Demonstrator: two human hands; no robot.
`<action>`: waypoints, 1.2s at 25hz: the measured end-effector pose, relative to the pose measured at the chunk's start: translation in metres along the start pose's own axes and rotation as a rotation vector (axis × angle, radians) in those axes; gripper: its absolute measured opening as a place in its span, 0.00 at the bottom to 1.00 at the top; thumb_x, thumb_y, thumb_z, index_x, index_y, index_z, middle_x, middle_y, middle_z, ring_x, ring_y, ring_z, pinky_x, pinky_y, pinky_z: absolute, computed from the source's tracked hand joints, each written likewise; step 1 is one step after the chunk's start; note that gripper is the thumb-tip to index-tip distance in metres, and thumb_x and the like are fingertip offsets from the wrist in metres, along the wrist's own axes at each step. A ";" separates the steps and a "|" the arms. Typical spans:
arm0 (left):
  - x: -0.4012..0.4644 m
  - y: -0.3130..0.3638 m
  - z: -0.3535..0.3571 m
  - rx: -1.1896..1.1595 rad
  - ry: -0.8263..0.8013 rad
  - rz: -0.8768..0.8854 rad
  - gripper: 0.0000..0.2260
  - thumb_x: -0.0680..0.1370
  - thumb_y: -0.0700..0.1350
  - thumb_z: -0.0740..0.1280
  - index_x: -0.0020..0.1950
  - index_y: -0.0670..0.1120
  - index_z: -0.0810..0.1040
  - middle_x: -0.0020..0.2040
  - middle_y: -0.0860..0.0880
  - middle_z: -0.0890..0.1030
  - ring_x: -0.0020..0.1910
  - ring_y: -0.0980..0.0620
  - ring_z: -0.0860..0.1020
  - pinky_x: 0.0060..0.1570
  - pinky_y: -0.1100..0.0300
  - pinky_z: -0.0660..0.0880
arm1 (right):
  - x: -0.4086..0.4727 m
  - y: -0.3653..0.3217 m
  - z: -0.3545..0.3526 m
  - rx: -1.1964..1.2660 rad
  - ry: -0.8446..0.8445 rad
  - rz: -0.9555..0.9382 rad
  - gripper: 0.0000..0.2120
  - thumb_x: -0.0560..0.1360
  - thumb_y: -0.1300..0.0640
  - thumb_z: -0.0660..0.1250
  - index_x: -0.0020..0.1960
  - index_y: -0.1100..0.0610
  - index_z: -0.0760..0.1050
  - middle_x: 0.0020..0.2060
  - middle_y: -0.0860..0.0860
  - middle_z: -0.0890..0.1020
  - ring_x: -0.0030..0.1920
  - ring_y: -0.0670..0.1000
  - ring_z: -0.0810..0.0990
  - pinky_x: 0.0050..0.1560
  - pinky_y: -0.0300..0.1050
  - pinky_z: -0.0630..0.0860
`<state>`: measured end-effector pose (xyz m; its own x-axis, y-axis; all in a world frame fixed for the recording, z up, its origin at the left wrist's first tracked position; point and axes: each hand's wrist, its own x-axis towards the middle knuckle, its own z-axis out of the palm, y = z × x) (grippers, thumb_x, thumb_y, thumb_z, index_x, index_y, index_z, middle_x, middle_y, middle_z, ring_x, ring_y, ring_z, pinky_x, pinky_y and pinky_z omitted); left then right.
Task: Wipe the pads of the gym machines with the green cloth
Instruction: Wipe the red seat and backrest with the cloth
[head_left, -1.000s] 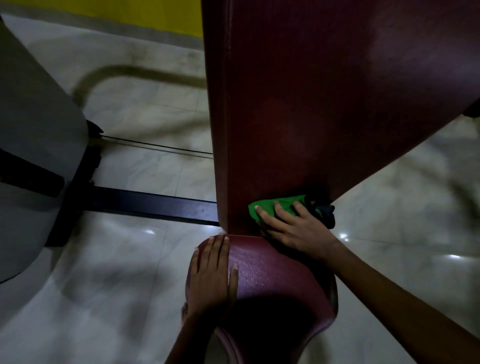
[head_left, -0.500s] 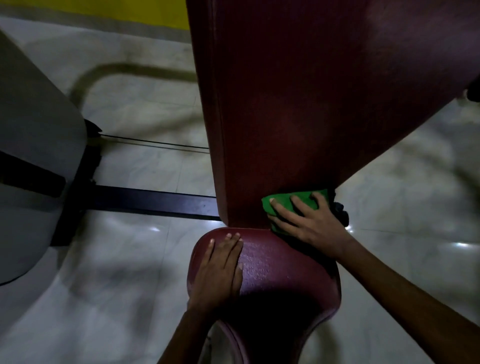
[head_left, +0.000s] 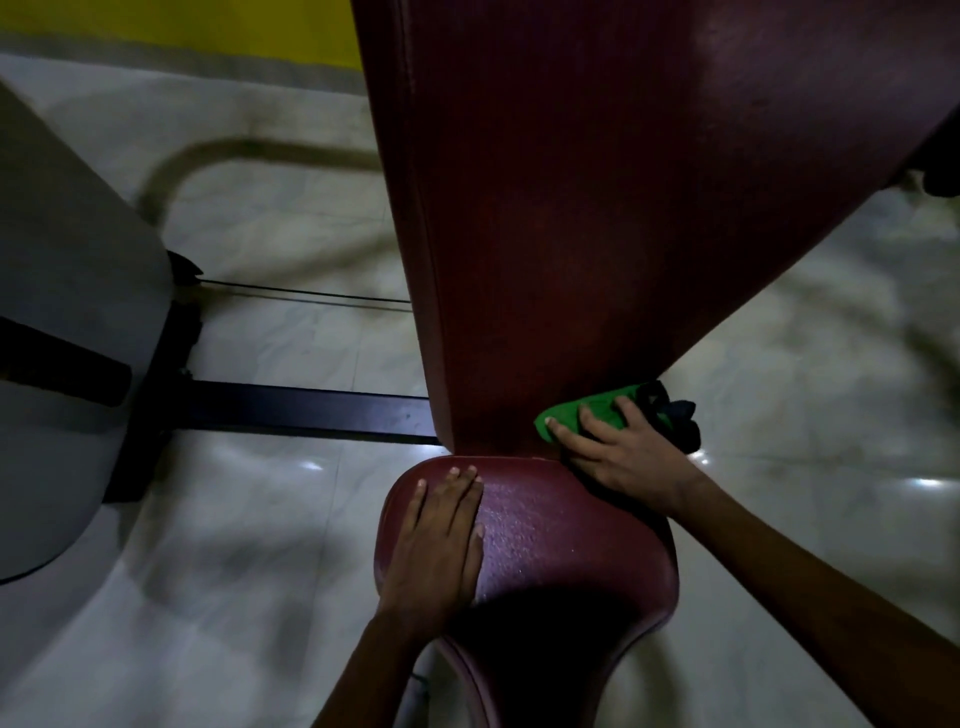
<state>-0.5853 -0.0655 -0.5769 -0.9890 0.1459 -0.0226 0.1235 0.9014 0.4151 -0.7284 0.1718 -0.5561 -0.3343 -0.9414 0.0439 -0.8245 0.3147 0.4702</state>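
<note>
Two hands in view, both ours. Our right hand (head_left: 623, 457) presses the green cloth (head_left: 582, 415) with spread, nearly straight fingers against the low right corner of the tall maroon back pad (head_left: 597, 208), just above where it meets the seat pad (head_left: 561, 545). A dark bit of the cloth bunches out at the far right of the hand. Our left hand (head_left: 441, 540) lies flat, fingers together and straight, on the left part of the seat pad. Left of us, a black frame bar (head_left: 291, 410) crosses the pale tiled floor (head_left: 260, 519) toward a grey shroud (head_left: 67, 312).
</note>
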 end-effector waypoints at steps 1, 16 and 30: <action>0.000 0.000 0.001 0.000 0.010 0.004 0.21 0.77 0.47 0.54 0.65 0.41 0.75 0.65 0.44 0.77 0.67 0.50 0.67 0.68 0.51 0.57 | 0.003 0.002 -0.007 0.008 0.045 0.055 0.16 0.75 0.60 0.57 0.55 0.51 0.81 0.63 0.50 0.78 0.57 0.57 0.70 0.52 0.58 0.65; 0.006 0.024 0.010 0.109 -0.056 0.077 0.21 0.77 0.50 0.55 0.66 0.44 0.75 0.67 0.46 0.75 0.68 0.48 0.68 0.67 0.44 0.56 | 0.026 0.008 -0.024 0.015 0.180 0.325 0.19 0.79 0.56 0.59 0.70 0.50 0.68 0.69 0.51 0.72 0.58 0.57 0.73 0.52 0.56 0.68; -0.001 0.021 0.010 -0.036 -0.064 0.074 0.20 0.78 0.49 0.56 0.66 0.44 0.73 0.62 0.47 0.76 0.62 0.51 0.70 0.69 0.47 0.57 | 0.123 -0.055 -0.015 -0.069 -0.236 -0.363 0.20 0.79 0.59 0.48 0.63 0.54 0.73 0.60 0.51 0.78 0.64 0.54 0.70 0.63 0.53 0.67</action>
<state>-0.5808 -0.0427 -0.5774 -0.9701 0.2378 -0.0480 0.1915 0.8721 0.4502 -0.7177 0.0375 -0.5635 -0.1300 -0.9335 -0.3341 -0.8779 -0.0482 0.4763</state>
